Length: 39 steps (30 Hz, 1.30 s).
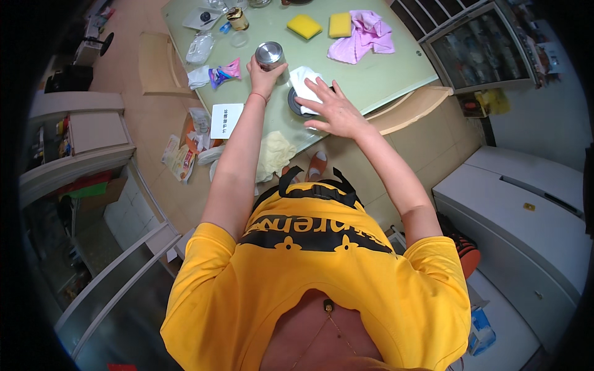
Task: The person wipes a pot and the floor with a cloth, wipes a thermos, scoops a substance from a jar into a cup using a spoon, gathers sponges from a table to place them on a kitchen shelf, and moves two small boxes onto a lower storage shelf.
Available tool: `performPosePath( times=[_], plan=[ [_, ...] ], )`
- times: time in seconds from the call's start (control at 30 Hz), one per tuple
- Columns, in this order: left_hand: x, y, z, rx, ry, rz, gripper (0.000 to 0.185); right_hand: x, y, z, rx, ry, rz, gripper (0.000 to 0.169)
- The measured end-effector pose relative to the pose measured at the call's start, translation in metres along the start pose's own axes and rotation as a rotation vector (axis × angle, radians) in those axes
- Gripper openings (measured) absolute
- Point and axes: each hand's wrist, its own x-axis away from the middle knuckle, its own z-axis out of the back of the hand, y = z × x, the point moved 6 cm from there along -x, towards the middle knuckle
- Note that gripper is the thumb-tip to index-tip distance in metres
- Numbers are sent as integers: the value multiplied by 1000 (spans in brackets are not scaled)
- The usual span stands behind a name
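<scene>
My left hand (265, 79) is wrapped around a jar with a silver metal lid (269, 53) on the pale green table (260, 99). To its right, my right hand (335, 109) has its fingers spread over a white tissue (304, 81). The tissue lies across a round dark object (294, 103), partly hidden by it and by the hand. Whether my right fingertips press on the tissue cannot be told. A pink and blue tissue packet (224, 73) lies left of the jar, beside another folded white tissue (198, 77).
Farther back are two yellow sponges (304, 26), a pink cloth (366, 35), a small jar (237, 19) and a white dish (197, 19). A white card (226, 121) lies at the near left edge. Wooden chairs (408, 109) stand against the table's sides.
</scene>
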Motion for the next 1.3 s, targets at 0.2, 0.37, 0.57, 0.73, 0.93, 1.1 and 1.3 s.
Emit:
performPosePath(
  times=[0.2, 0.37, 0.57, 0.73, 0.93, 1.1, 1.3],
  plan=[
    [0, -7, -4, -32, 0, -20, 85, -18, 30, -10, 22, 37, -182, 55],
    [2, -4, 2, -117, -61, -39, 88, -17, 69, -13, -34, 269, -507, 55],
    [25, 16, 19, -146, 88, -115, 76, -7, 53, -24, -125, 347, -377, 58],
    [127, 6, 0, 121, -172, 110, 26, -12, 32, -26, -117, 339, -509, 61],
    [177, 19, -45, 549, -609, 380, 49, -24, -34, -31, -37, 290, -416, 59],
    [181, 14, -37, 898, -562, 665, 56, -31, -48, -40, 118, 196, -472, 58],
    [170, -18, -11, 846, -446, 601, 59, -26, -37, -40, 96, 142, -403, 52]
  ],
)
